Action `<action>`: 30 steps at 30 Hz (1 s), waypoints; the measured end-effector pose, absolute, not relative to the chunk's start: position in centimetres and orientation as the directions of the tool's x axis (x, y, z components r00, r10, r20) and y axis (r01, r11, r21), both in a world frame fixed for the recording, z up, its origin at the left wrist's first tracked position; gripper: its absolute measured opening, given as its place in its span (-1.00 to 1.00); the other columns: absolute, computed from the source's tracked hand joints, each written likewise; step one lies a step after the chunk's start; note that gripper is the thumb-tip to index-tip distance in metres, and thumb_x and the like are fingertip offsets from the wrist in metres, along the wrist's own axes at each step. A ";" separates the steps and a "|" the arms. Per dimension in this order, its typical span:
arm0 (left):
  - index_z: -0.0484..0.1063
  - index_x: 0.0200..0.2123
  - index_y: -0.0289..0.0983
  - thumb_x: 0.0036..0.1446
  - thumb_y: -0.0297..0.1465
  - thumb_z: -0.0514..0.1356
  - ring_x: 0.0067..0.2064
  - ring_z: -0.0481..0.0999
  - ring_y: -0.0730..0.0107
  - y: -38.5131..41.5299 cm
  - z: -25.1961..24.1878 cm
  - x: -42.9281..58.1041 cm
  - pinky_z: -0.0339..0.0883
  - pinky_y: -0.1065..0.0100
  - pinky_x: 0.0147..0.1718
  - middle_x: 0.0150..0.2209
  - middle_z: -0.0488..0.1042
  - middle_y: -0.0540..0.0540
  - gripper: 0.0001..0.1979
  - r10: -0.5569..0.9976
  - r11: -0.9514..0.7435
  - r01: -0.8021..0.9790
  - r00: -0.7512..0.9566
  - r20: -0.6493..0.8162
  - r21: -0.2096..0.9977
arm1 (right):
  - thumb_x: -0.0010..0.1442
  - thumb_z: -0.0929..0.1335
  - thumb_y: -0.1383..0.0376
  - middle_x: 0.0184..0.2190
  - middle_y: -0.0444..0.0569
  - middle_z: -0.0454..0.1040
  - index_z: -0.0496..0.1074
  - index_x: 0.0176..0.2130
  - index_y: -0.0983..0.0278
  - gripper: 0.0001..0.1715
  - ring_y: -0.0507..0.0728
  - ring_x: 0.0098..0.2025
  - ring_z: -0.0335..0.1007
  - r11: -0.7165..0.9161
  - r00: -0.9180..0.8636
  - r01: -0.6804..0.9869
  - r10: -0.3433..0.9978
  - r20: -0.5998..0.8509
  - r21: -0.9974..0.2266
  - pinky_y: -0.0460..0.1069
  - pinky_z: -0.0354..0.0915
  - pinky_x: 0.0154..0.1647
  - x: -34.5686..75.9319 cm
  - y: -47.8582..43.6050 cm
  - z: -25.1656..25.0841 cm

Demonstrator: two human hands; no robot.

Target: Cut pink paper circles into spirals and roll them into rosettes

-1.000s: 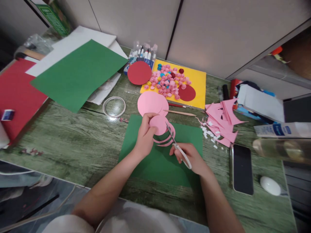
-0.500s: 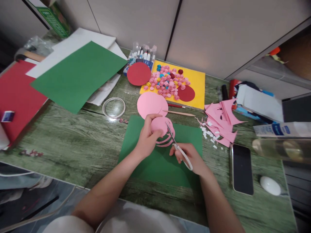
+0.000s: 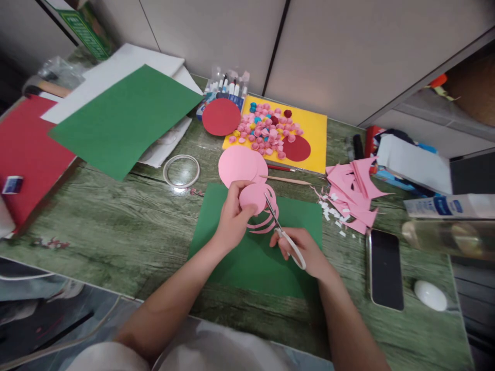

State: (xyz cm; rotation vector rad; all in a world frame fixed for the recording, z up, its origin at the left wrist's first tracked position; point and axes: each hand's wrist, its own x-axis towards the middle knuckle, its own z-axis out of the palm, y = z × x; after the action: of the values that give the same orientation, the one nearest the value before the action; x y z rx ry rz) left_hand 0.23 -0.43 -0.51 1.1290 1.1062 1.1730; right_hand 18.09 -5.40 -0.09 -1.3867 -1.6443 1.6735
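Across the surface (image 3: 147, 221), the near green sheet (image 3: 263, 273) lies flat under both hands. Beyond its far edge sits the yellow sheet (image 3: 315, 129); right of it, pink offcuts (image 3: 358, 193). Two larger pink circles (image 3: 236, 165) overlap just past its far left part. Above the green sheet, the left hand (image 3: 232, 219) has its grip pinched on the pink disc (image 3: 252, 197), while the right hand (image 3: 303, 245) closes its grip around the handles of the scissors (image 3: 279, 231), blades angled up-left at the disc's right edge. Over the last second the disc has tilted and shifted slightly and its curled strips (image 3: 257, 225) have drawn closer, the scissors barely moving; trimming seems under way. Both forearms reach in from the near side, wrists low.
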 end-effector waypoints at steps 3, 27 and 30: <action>0.23 -0.16 -0.22 -0.10 -0.55 0.06 -0.29 0.30 0.40 -0.4 -0.5 0.2 0.26 0.39 -0.36 -0.25 0.29 -0.05 -0.64 0.996 0.069 -0.109 0.056 -0.063 0.992 | 0.15 0.19 -0.04 -0.69 -0.18 0.21 0.37 -0.46 0.34 -0.48 -0.03 -0.63 0.13 -0.225 -0.414 0.339 0.836 -0.360 -0.913 -0.13 0.06 -0.60 18.1 -5.4 -0.1; 0.21 -0.17 -0.20 -0.06 -0.56 0.02 -0.44 0.27 0.50 -0.7 -0.1 0.4 0.22 0.40 -0.44 -0.38 0.27 0.03 -0.67 0.983 0.139 -0.143 0.142 -0.118 0.980 | 0.15 0.17 -0.09 -0.66 -0.16 0.22 0.37 -0.43 0.35 -0.43 -0.04 -0.62 0.13 -0.212 -0.418 0.307 0.846 -0.331 -0.928 -0.13 0.05 -0.60 18.1 -5.6 -0.4; 0.22 -0.18 -0.21 -0.07 -0.57 0.02 -0.44 0.28 0.51 -0.7 -0.1 0.4 0.22 0.42 -0.47 -0.36 0.26 0.02 -0.67 0.986 0.132 -0.154 0.125 -0.113 0.979 | 0.16 0.18 -0.06 -0.67 -0.17 0.22 0.36 -0.45 0.34 -0.46 -0.04 -0.62 0.13 -0.208 -0.421 0.316 0.844 -0.333 -0.926 -0.13 0.05 -0.59 18.1 -5.5 -0.4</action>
State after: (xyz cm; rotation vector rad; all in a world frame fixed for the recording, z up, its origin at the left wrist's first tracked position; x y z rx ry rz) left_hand 0.40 -0.67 -0.13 1.0541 1.0628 1.1076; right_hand 18.14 -5.50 -0.42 -1.3592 -1.6324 1.6662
